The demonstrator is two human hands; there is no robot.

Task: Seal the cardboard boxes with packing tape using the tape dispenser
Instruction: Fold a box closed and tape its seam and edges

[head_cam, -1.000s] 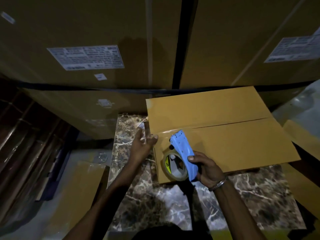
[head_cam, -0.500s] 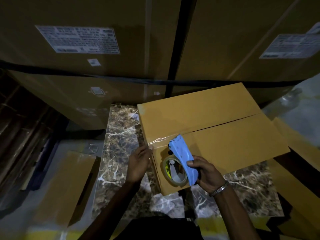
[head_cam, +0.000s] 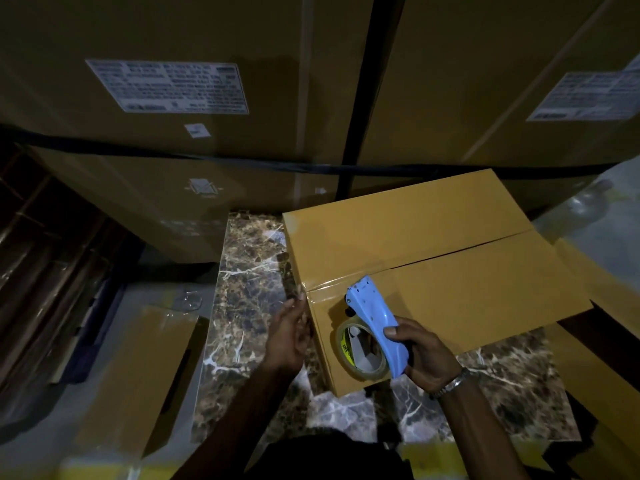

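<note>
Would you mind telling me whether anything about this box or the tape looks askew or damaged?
Nothing looks damaged. The cardboard box has tape only at its left end; most of the centre seam is bare, a dark gap. The right hand grips the blue tape dispenser; the left hand is by the box's left edge.

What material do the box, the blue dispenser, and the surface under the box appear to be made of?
Box: cardboard, matte tan, with a flap seam and folded edges.
Blue dispenser: probably plastic, smooth and moulded with a slight sheen.
Surface under the box: looks like polished marble or a marble-pattern laminate, brown with white veins and reflections.
</note>
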